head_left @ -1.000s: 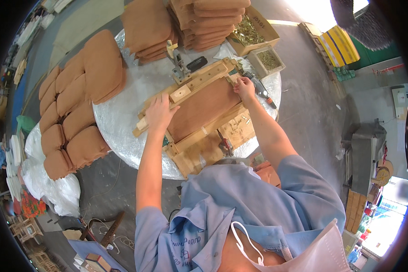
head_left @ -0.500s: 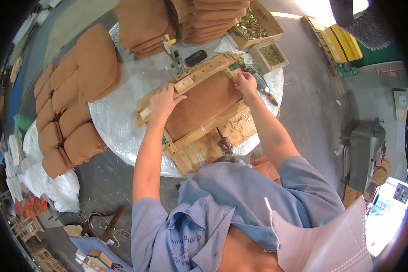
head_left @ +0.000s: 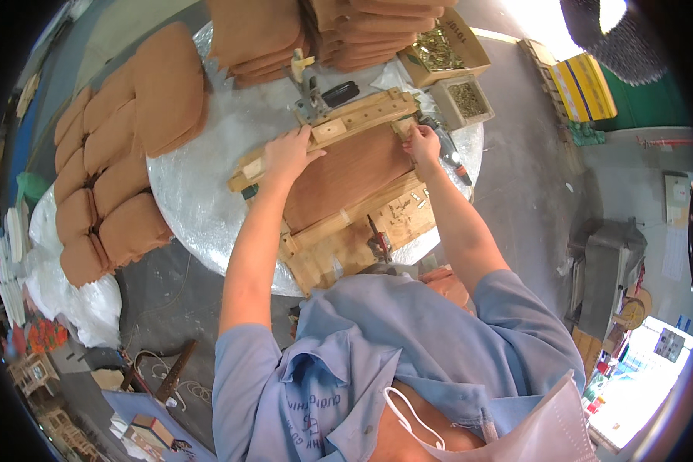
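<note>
Watching the head feed here and both hands are up on a wooden seat frame (head_left: 339, 185) that's lying flat on the round silver-covered bench (head_left: 200, 208). The frame's top rail (head_left: 327, 132) runs on a slant, low at the person's left and climbing toward the far right, so its long axis cuts diagonally across the bench. Left hand (head_left: 289, 154) is pressed flat on that rail around its middle, fingers spread, not clenched on anything as far as I can tell, more a hold-down than a grab. Right hand (head_left: 423, 143) is at the right end of the same rail, fingers pinched in on the brown fabric or corner there; honestly can't tell whether its grip is fully closed on the cloth or just pushing it. A black-handled tool (head_left: 448, 152) lies just beyond the right hand, touching or nearly so, so the right hand is clearly the nearer one to it. The brown panel (head_left: 354, 173) fills the frame between the two rails. Stacks of brown cushions (head_left: 162, 85) sit to the left and far side, and two small boxes of hardware (head_left: 454, 73) are past the right hand.
</note>
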`<act>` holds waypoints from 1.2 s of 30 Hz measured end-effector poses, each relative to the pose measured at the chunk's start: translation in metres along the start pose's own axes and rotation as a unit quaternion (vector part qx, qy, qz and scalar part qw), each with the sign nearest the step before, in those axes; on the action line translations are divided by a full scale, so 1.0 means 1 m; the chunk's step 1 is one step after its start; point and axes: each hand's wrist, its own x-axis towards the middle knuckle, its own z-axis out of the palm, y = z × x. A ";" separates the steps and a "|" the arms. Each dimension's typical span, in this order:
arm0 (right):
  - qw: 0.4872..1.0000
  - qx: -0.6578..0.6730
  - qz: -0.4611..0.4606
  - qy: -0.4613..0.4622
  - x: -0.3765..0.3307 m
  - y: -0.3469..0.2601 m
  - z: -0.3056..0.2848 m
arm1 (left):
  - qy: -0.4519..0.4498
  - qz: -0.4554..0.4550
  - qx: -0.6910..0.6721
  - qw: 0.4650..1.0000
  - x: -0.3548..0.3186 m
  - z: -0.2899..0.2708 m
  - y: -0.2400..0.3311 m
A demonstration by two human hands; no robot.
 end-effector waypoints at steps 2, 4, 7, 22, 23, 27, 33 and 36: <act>1.000 -0.005 0.004 0.011 -0.002 -0.001 0.000 | -0.002 0.004 0.000 1.000 0.000 0.001 0.001; 1.000 -0.006 0.001 0.016 0.002 0.002 -0.004 | -0.017 -0.005 0.008 1.000 0.002 -0.001 0.007; 1.000 -0.005 -0.007 0.006 0.002 0.003 -0.004 | -0.012 -0.010 0.011 1.000 0.000 0.002 0.008; 0.999 -0.034 -0.022 0.012 0.005 0.007 0.000 | -0.009 -0.029 -0.018 0.999 -0.019 0.008 -0.006; 0.999 -0.039 -0.024 0.002 0.004 0.009 0.006 | -0.004 -0.033 -0.017 0.999 -0.022 0.008 -0.007; 0.999 0.027 0.014 -0.043 0.021 0.019 -0.006 | -0.031 -0.042 -0.023 0.998 -0.021 -0.007 -0.002; 0.998 0.033 -0.050 -0.025 -0.015 -0.069 0.032 | -0.026 -0.055 -0.063 0.996 -0.018 0.000 0.000; 0.971 0.036 -0.216 -0.096 -0.043 -0.138 0.077 | -0.008 -0.032 -0.052 0.998 -0.016 0.003 -0.001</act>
